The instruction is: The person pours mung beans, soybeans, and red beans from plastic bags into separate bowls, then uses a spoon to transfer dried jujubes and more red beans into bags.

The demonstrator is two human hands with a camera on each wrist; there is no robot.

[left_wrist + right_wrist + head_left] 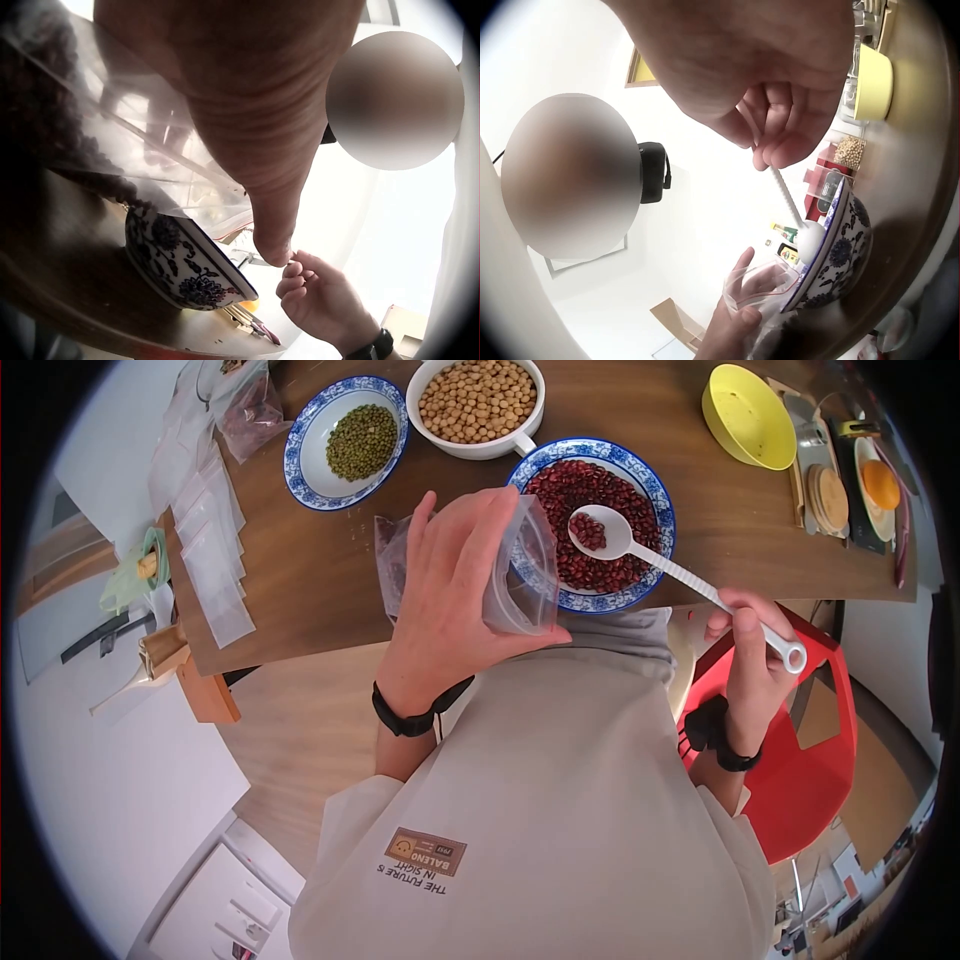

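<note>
The left hand (455,575) grips a clear plastic bag (527,565) by its opening, beside the blue-rimmed bowl of dark red beans (600,485). In the left wrist view, dark red beans (52,97) show inside the bag. Pinched in the right hand (755,670) is the handle of a white spoon (690,578); its scoop, with a few red beans in it, is over the bowl. The right wrist view has the right hand (765,82) above the spoon (808,238) at the bowl (840,255), and the left hand (731,319) at the bag.
Behind stand a bowl of green beans (361,442) and a white cup of chickpeas (478,400). A yellow bowl (748,417) is at the back right, near a tray holding an orange fruit (880,485). Flat clear bags (212,560) lie along the table's left side.
</note>
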